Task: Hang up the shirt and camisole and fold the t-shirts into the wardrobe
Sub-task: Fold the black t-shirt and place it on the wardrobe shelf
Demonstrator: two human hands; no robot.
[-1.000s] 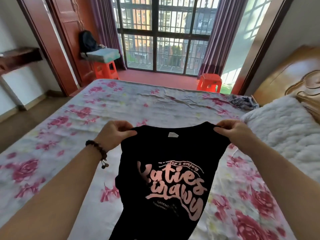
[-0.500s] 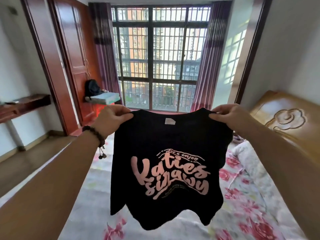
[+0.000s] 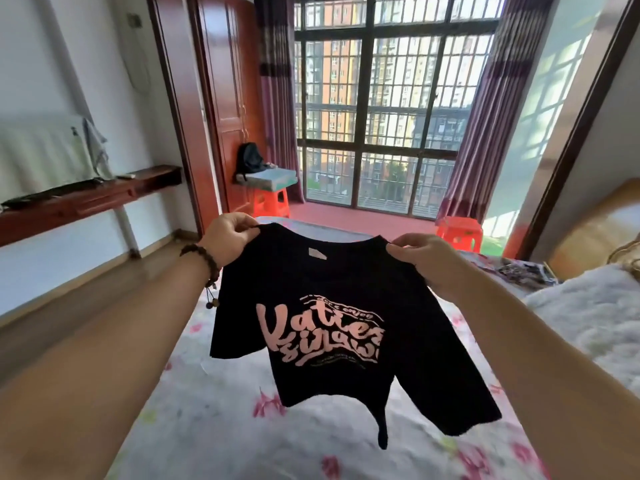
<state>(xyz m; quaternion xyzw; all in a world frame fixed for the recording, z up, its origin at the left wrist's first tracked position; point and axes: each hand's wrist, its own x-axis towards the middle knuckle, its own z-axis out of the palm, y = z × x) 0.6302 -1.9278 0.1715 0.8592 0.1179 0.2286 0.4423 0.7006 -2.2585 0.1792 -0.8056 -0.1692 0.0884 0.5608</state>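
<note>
Floral bed [image 3: 242,427] lay below, wooden doors [image 3: 225,98] at 11 o'clock. Black t-shirt [image 3: 346,289] hung at centre, print toward person. Left hand [image 3: 228,240] and right hand [image 3: 426,261] each pinched one shoulder. Best: lower flat, shoulders level, smooth before folding.

We see a matt black cloth t-shirt [image 3: 346,282], a smooth flowered bedsheet [image 3: 242,431], a fluffy blanket [image 3: 588,313], a glossy wooden wardrobe [image 3: 225,81]
</note>
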